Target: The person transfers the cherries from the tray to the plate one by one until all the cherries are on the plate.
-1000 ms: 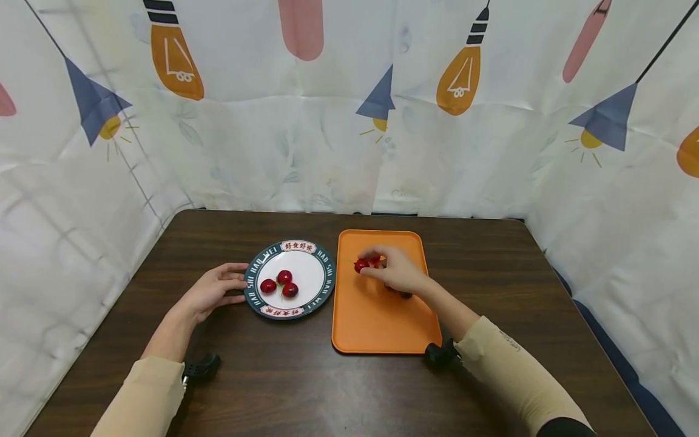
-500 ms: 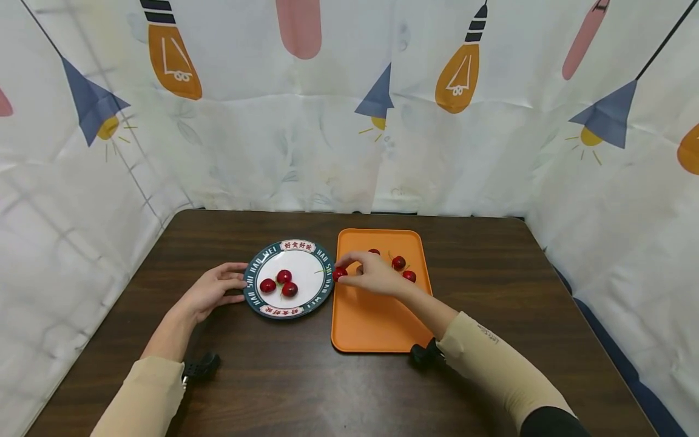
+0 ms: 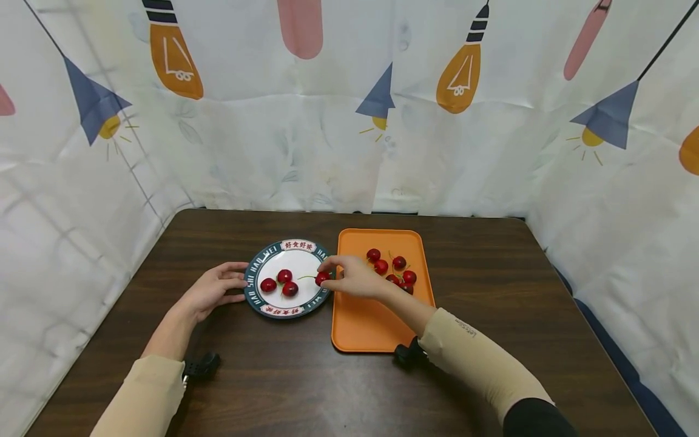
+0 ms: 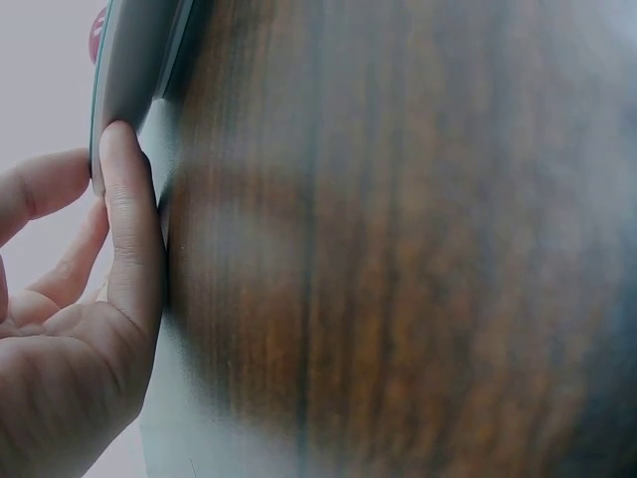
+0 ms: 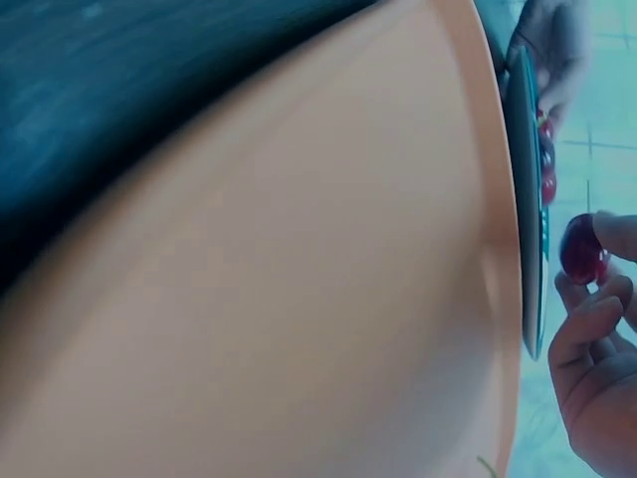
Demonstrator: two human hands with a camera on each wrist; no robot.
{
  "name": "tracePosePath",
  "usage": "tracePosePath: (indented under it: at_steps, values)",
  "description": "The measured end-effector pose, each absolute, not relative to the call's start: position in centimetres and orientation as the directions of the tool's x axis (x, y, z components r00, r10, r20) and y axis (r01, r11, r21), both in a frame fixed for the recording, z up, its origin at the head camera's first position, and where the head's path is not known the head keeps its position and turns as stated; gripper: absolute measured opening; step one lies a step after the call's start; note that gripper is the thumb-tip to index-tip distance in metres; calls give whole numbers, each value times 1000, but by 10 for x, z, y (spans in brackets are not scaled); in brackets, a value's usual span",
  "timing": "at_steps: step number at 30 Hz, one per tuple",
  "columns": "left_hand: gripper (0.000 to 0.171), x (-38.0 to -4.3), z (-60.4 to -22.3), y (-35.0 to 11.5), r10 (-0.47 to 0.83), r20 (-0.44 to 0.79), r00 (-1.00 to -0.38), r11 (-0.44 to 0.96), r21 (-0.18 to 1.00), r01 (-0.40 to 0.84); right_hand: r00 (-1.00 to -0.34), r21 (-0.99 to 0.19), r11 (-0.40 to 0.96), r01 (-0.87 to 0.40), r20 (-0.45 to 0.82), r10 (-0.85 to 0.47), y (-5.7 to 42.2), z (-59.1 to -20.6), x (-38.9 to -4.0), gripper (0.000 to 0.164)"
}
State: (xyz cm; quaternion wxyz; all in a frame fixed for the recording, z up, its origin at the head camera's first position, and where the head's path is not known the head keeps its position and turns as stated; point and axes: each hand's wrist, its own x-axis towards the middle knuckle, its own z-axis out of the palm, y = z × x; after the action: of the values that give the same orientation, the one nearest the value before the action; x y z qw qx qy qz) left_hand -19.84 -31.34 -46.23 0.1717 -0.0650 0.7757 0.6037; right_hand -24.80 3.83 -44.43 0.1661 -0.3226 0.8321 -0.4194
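Observation:
My right hand point(image 3: 349, 276) pinches a dark red cherry point(image 3: 322, 278) between thumb and fingertips, over the right rim of the round plate point(image 3: 253, 297). Its thin green stem points left. White in the middle, the plate has a dark green lettered border, and 3 cherries point(image 3: 290, 289) lie on it. My left hand point(image 3: 215, 289) holds the plate's left edge; in the left wrist view the rim sits between its fingers point(image 4: 129, 209). In the right wrist view, the pinched cherry point(image 5: 583, 249) hangs beside the plate's edge point(image 5: 528, 199).
An orange rectangular tray point(image 3: 371, 328) lies just right of the plate, with several cherries point(image 3: 380, 266) on its upper part, some behind my right wrist. Both rest on a dark brown wooden table point(image 3: 273, 376). A printed curtain point(image 3: 338, 152) surrounds the table's back and sides.
My right hand has moved left from the tray to over the plate's right rim, carrying one cherry. More cherries on the tray show now. My left hand has stayed at the plate's edge.

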Motion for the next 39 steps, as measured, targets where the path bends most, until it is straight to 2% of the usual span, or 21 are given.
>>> tracePosePath:
  at_steps: [13, 20, 39]
  values:
    - [60, -200, -463, -313, 106, -345, -933, 260, 915, -309, -744, -758, 485, -436, 1, -668, 12, -446, -251, 31]
    - [61, -199, -463, -311, 106, -347, -932, 262, 914, -311, -761, -739, 532, -414, -39, -647, 3, -447, -251, 29]
    - [60, -198, -461, -311, 105, -342, -934, 262, 915, -306, -716, -704, 530, -473, -44, -697, -15, -448, -244, 29]
